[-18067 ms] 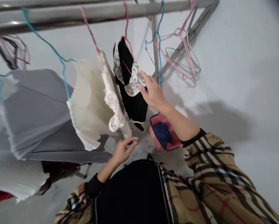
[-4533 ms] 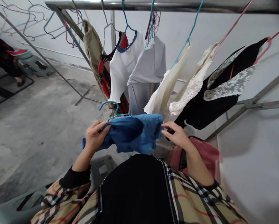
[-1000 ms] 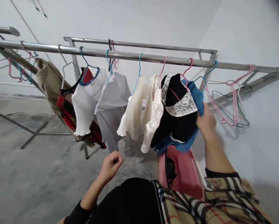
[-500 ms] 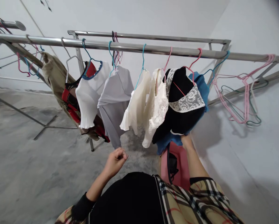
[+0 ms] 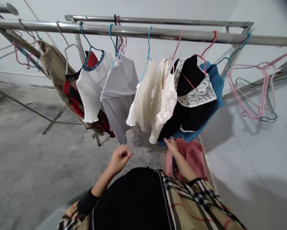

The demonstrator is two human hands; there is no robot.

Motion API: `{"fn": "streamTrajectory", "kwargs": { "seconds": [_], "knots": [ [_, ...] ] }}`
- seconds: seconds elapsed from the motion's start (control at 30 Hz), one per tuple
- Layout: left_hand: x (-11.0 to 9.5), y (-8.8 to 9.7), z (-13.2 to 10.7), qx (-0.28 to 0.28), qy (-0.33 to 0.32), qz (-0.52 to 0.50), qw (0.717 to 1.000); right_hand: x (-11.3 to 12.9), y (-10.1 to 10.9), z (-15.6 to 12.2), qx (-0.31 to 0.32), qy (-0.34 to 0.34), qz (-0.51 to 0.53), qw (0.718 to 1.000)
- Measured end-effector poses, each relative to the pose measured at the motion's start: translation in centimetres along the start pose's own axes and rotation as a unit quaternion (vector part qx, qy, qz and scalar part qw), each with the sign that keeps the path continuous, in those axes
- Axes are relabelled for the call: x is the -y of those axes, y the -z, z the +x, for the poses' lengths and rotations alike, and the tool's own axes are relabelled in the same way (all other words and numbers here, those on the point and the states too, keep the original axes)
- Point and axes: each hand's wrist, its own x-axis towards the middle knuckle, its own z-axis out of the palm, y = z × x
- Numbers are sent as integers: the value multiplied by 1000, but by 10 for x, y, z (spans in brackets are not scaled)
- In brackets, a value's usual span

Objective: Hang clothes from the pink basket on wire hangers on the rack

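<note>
My left hand [image 5: 119, 159] is curled into a loose fist with nothing visible in it, just below the sleeve end of a light grey top [image 5: 119, 86]. My right hand [image 5: 171, 146] has its fingers stretched out by the lower hem of a black garment with a white lace collar [image 5: 191, 115]. It seems to hold nothing; whether the fingertips touch the cloth I cannot tell. Behind the black garment hangs a blue garment [image 5: 214, 80]. A cream lace top [image 5: 166, 99] hangs to its left, beside a sheer cream piece [image 5: 143, 95].
A metal rail [image 5: 177, 33] carries the hangers. Further left hang a white top [image 5: 89, 89], a red and black garment [image 5: 73, 95] and khaki trousers [image 5: 53, 64]. Bare pink hangers [image 5: 263, 86] are on the right. A pink container [image 5: 193, 155] stands on the floor below my right forearm.
My right hand has come out from beneath the black and blue garments and moved left, fingers now showing. My left hand stays curled. The view has tipped down slightly.
</note>
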Motion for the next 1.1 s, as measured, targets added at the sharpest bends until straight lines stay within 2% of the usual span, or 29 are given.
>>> {"fn": "streamTrajectory", "kwargs": {
  "seconds": [0.07, 0.17, 0.23, 0.3, 0.37, 0.5, 0.63, 0.73, 0.83, 0.97, 1.1],
  "knots": [
    [-1, -2, -1, 1, -3, -2, 1000, 10, -26, -6, 20, 44, -17, 999],
    [-5, -6, -2, 10, -2, 2, 1000, 41, -58, -6, 40, 133, -5, 990],
    [-8, -8, -3, 15, -4, 3, 1000, 61, -71, -5, 74, 128, 46, 988],
    [-7, -11, -5, 18, -6, 0, 1000, 72, -77, -9, 117, 72, 92, 986],
    [-4, -14, -8, 25, 3, 3, 1000, 74, -76, -17, 157, 24, 113, 981],
    [10, -21, -12, 45, 67, 23, 996, 72, -59, -41, 222, -6, 157, 962],
    [17, -35, -7, 60, 108, 29, 992, 83, -46, -64, 281, -71, 249, 924],
    [18, -54, 3, 126, 107, 10, 986, 96, -45, -82, 362, -147, 259, 883],
    [16, -79, 9, 216, 104, -20, 971, 106, -46, -97, 406, -179, 269, 855],
    [11, -102, 7, 269, 85, 42, 958, 111, -45, -102, 385, -163, 288, 862],
    [5, -101, 5, 266, 81, 86, 957, 111, -38, -94, 341, -127, 289, 886]
  ]
}}
